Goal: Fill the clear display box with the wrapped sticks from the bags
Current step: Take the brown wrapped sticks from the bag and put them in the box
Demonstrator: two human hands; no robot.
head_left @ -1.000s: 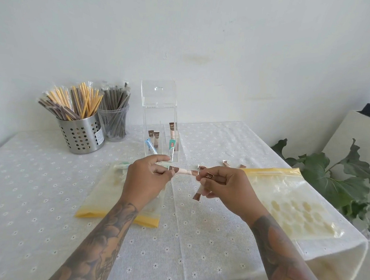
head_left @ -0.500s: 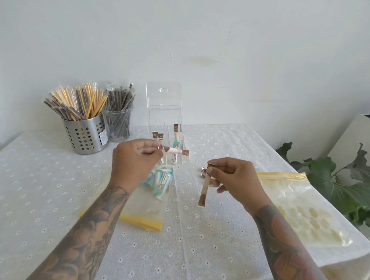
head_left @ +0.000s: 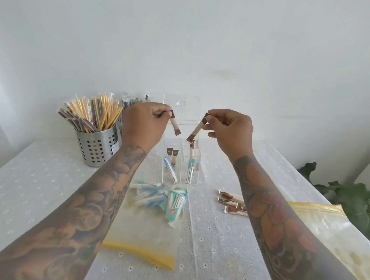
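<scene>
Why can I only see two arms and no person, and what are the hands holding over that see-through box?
The camera sits on the person's head and looks down, so you only see their arms. There is no robot here. The left hand pinches one brown-and-cream wrapped stick by its top end. The right hand pinches another brown stick. Both sticks hang above the clear display box, which already has a few sticks standing inside. On the table lie a bag of teal sticks, three loose brown sticks, a second bag, and a metal cup of straws.
</scene>
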